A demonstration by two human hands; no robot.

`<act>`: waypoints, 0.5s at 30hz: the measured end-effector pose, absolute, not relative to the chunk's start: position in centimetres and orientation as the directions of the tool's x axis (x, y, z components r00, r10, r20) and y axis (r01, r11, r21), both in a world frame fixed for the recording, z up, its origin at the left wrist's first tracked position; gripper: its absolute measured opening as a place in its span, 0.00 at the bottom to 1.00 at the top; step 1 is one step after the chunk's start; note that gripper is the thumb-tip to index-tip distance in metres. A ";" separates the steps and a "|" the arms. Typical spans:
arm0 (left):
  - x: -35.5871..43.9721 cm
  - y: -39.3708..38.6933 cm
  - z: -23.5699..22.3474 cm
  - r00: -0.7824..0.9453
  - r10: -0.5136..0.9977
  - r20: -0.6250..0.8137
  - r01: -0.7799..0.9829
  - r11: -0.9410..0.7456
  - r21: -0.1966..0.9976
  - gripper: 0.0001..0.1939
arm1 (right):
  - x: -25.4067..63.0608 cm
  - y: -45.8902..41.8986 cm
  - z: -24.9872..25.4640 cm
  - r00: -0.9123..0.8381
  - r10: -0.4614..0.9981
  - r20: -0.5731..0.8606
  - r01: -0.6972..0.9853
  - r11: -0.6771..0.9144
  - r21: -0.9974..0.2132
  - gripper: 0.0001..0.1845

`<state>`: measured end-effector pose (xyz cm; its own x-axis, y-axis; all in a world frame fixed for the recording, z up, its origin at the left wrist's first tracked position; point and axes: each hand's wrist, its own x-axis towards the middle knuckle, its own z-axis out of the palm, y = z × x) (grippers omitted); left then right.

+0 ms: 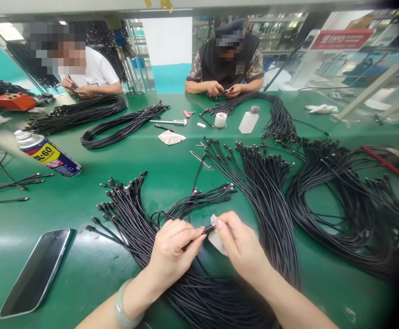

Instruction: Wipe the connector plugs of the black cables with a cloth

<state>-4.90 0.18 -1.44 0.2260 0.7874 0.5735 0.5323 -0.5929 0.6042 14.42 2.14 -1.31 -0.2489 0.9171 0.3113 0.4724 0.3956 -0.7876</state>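
My left hand pinches the black connector end of a thin black cable between thumb and fingers. My right hand presses a white cloth wipe around that connector from the other side, so the cloth hides part of the tip. Under both hands lies a large fanned bundle of black cables. Another bundle runs just right of my right hand. A jade bangle circles my left wrist.
A smartphone lies left on the green mat, with an SL-60 spray can beyond it. Further off are coiled cables, a plastic bottle, a white cloth and small tools. Two co-workers handle items across the table.
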 end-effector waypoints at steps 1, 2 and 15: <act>-4.9 0.2 -1.4 0.225 0.790 0.570 0.523 -0.591 0.614 0.08 | 14.4 2.1 -1.2 -0.208 0.945 0.251 0.424 0.318 -0.848 0.11; -4.9 0.2 -1.4 0.224 0.792 0.568 0.517 -0.591 0.620 0.08 | 14.3 2.1 -1.0 -0.180 0.966 0.186 0.363 0.241 -0.900 0.11; -5.1 0.2 -1.0 0.249 0.776 0.579 0.523 -0.611 0.594 0.07 | 15.5 3.0 -0.2 -0.409 0.896 -0.171 0.005 -0.186 -0.983 0.12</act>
